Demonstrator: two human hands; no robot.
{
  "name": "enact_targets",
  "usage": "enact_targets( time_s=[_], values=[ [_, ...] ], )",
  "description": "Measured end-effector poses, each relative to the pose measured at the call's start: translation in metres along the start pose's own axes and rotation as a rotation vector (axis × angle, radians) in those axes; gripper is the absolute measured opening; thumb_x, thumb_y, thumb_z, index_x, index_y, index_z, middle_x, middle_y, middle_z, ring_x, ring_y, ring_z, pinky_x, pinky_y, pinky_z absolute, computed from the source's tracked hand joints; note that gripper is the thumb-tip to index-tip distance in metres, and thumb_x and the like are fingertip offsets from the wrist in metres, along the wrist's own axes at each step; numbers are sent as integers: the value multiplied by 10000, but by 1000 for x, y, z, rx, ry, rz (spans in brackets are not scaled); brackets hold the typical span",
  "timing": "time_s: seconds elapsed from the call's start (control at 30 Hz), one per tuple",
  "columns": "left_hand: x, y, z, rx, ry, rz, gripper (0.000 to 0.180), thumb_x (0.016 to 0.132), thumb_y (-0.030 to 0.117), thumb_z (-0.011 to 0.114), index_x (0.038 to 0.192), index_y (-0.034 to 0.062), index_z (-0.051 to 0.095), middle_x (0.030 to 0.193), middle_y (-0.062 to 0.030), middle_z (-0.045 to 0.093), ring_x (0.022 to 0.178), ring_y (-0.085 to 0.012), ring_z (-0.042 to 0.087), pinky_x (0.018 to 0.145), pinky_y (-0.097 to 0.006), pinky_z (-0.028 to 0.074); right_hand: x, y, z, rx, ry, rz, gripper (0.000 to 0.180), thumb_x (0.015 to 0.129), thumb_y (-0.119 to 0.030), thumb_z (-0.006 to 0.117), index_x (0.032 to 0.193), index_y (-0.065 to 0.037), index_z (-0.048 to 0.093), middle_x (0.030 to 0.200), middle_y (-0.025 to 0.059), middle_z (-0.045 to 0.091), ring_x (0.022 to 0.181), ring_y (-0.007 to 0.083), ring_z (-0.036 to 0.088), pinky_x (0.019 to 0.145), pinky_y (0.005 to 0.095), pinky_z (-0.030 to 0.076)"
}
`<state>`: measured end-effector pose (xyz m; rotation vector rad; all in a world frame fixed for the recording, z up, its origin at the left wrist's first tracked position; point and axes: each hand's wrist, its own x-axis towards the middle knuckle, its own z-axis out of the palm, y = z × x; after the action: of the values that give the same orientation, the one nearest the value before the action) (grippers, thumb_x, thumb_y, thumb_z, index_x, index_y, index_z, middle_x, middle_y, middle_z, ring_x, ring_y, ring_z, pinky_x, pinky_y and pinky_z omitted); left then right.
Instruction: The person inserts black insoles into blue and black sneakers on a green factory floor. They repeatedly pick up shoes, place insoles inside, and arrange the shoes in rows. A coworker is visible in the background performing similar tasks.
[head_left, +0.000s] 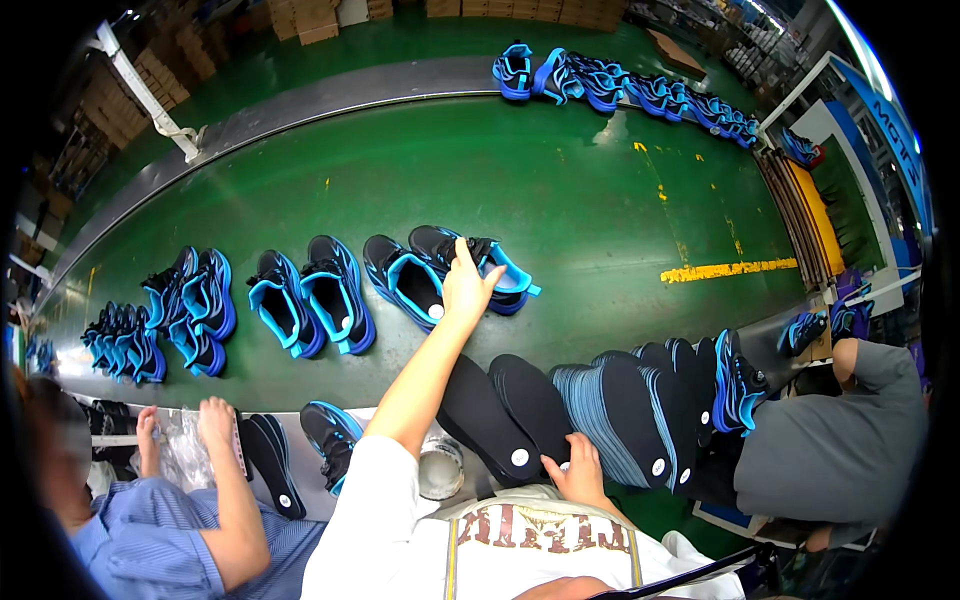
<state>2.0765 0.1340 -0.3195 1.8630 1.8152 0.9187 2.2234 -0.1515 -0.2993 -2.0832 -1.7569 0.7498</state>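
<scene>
My left hand (468, 288) reaches forward to a black and blue sneaker (518, 284) on the green conveyor belt, its thumb and fingers gripping the shoe's upper around the opening. A matching sneaker (402, 278) stands just left of it, with a round white sticker inside its heel. Close to my body, my right hand (580, 472) pinches the heel end of a black insole (530, 398). Another black insole (485, 410) with a white round sticker lies beside it. To the right are stacked insoles (610, 420) with blue edges.
More sneaker pairs (312, 297) stand leftward along the green belt (560, 190); a shoe row (620, 85) lines its far edge. A round container (440, 470) sits by my left arm. Co-workers flank me: one handles clear plastic (185, 450) at left, another in grey (840, 440) at right.
</scene>
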Motion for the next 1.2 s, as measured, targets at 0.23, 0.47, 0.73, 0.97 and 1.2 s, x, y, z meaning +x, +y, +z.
enact_targets(
  time_s=[0.23,0.47,0.73,0.97,1.2],
  values=[
    [29,-29,3,-175,-6,-72,388,778,291,519,1007,-21,483,730,-185,553,680,-265,558,599,-334,428,10,-5,-6,-20,-154,79,529,741,-288,547,1143,-4,354,1040,281,418,904,409,470,741,411,425],
    [35,-25,-9,-726,-417,-451,335,799,288,515,941,-15,514,557,-12,460,361,-72,385,330,-206,293,15,-9,-17,-62,-319,72,595,721,-270,545,1209,-40,296,1052,322,370,912,436,462,755,418,431],
    [33,-16,-3,-707,-552,-441,362,797,298,517,985,-12,505,600,-7,486,389,-68,381,361,-202,281,20,-10,-25,-47,-342,112,635,676,-203,543,1206,-6,253,1048,332,365,921,445,451,775,426,412],
    [26,-32,12,-518,-367,-269,472,804,375,498,1009,-50,518,879,-81,570,847,-125,497,767,-246,376,17,-17,-51,117,-200,118,531,690,-218,522,1143,9,361,1098,347,363,937,458,444,813,429,386],
    [24,-28,10,-667,-389,-330,497,796,373,506,1019,-71,499,885,-90,568,829,-131,509,730,-244,397,8,-5,-66,277,-111,58,292,654,-190,651,886,-31,574,958,158,494,822,300,532,719,331,442]
  ],
)
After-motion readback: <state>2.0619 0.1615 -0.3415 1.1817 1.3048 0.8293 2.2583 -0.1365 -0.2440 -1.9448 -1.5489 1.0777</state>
